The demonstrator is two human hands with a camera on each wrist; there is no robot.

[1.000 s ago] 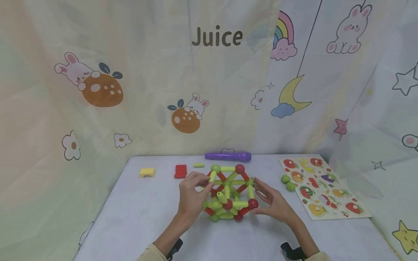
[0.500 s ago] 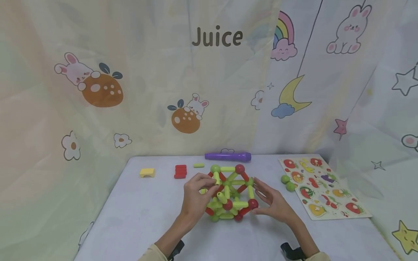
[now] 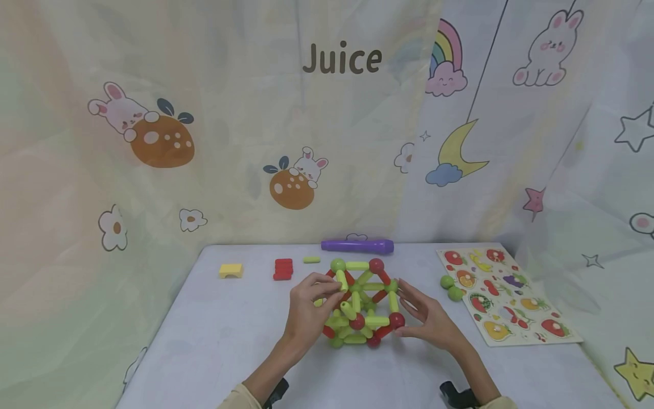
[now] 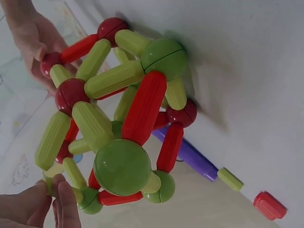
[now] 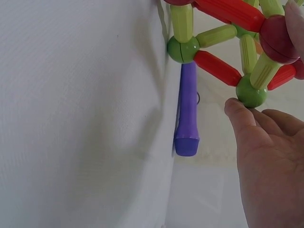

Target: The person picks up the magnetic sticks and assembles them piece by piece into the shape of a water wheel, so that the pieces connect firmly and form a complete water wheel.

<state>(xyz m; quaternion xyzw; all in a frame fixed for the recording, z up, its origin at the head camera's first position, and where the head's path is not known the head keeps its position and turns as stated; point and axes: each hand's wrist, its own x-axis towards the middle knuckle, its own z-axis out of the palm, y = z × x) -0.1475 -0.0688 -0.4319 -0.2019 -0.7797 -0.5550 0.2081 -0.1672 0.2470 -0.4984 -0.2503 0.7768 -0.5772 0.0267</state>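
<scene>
A ball-and-stick magnetic building frame (image 3: pixel 377 321) of red and green balls and yellow-green and red sticks stands on the table between the hands. My left hand (image 3: pixel 306 309) pinches a yellow-green magnetic stick (image 3: pixel 342 278) at the frame's upper left, its upper end at a green ball (image 3: pixel 338 265). In the left wrist view, thumb and fingertips close on this stick at lower left. My right hand (image 3: pixel 428 319) holds the frame's right side, fingers at a green ball (image 3: pixel 391 286) and thumb at a red ball (image 3: pixel 396 321). Another stick (image 3: pixel 348 309) juts from the front red ball.
Behind the frame lie a purple microphone-shaped toy (image 3: pixel 357 246) and a loose yellow-green stick (image 3: pixel 311 259). Red sticks (image 3: pixel 283 269) and a yellow arch block (image 3: pixel 231 271) are at left. At right are two green balls (image 3: pixel 455 293) and a fruit puzzle board (image 3: pixel 503 295).
My left hand has moved slightly right with the pinched stick, which swings from leaning left to leaning right below the upper-left green ball. My right hand stays in place.
</scene>
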